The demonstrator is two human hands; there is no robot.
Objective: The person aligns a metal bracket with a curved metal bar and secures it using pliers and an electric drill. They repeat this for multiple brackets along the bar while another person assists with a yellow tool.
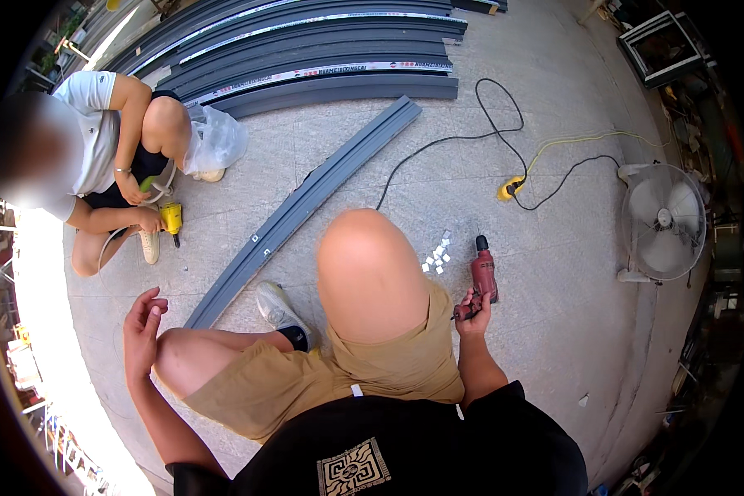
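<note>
My right hand (474, 317) grips a dark red power drill (484, 275) by its handle, its black chuck and thin bit pointing away from me. Just left of the drill, a scatter of small white square pieces (436, 259) lies on the floor. My left hand (143, 337) is raised beside my left knee, fingers loosely bent and apart from the thumb, with nothing in it. A long grey metal profile (306, 194) lies diagonally on the floor beyond my legs, with two small white squares on it. My left hand does not touch the profile.
Another person crouches at the left with a yellow power drill (171, 218), near a clear plastic bag (217, 137). Stacked grey profiles (322, 88) lie at the back. A black cord (438, 140) loops to a yellow socket (511, 188). A fan (664, 219) stands right.
</note>
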